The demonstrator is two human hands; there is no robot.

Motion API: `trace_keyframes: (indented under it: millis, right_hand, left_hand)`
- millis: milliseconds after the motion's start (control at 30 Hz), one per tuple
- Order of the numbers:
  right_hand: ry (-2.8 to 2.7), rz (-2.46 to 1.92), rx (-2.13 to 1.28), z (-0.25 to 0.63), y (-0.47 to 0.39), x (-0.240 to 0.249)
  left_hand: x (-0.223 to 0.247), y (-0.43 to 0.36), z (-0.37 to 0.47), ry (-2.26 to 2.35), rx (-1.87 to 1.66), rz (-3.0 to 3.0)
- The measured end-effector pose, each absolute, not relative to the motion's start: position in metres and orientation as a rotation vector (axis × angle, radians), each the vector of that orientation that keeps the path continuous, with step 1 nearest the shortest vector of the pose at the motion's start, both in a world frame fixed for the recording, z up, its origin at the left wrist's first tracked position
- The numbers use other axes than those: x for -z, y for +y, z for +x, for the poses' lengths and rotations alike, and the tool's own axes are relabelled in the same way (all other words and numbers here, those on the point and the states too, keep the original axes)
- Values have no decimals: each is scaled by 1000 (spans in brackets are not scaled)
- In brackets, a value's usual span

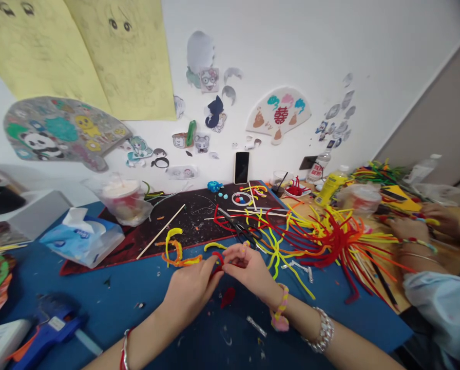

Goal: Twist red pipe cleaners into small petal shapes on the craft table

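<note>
My left hand (187, 288) and my right hand (251, 272) meet over the blue table in the middle of the view. Between their fingertips is a short, bent red pipe cleaner (217, 255), partly hidden by the fingers. The left thumb and forefinger pinch it, and the right fingertips close on its other side. Just below the hands lies a small red fuzzy piece (228, 297). Beyond the left hand are curled orange and yellow pipe cleaners (179, 253). Black scissors (242, 226) rest past the right hand, near a yellow pipe cleaner bundle (278, 253).
A large pile of red and yellow pipe cleaners (338, 234) spreads to the right. At lower left sits a blue glue gun (55, 329); a tissue pack (84, 236) lies behind it. A phone (241, 168) leans on the wall. Another person's hands (407, 231) work at the far right.
</note>
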State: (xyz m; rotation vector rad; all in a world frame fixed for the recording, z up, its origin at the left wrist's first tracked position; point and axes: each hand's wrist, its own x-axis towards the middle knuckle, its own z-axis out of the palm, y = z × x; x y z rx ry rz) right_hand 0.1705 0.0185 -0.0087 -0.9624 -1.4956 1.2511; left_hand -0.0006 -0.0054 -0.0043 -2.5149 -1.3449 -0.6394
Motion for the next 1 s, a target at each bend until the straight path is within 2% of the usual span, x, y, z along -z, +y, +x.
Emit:
trace_keyframes:
  millis: [167,400,533,667,900,1000]
  right_hand:
    - [-1450,-962,-1331,169,18,10]
    - [-1247,-935,-1472,168,18,9]
    - [-1237,-908,-1553,167,17,8]
    - [-1299,-863,-1515,168,16,5]
    - [-1346,-828,-1453,170,14,1]
    - [-1331,-821,-1476,170,14,1]
  left_hand:
    - [-18,-10,-5,-905,737,-2326]
    - [-10,-8,-2,-856,661,-2364]
    - [-1,-5,-5,-856,730,-2393]
    - [0,-4,-2,-1172,999,-2602]
    - [-6,1,6,-2212,1725,-2982]
    - [-3,3,8,-2388,2014,-2939]
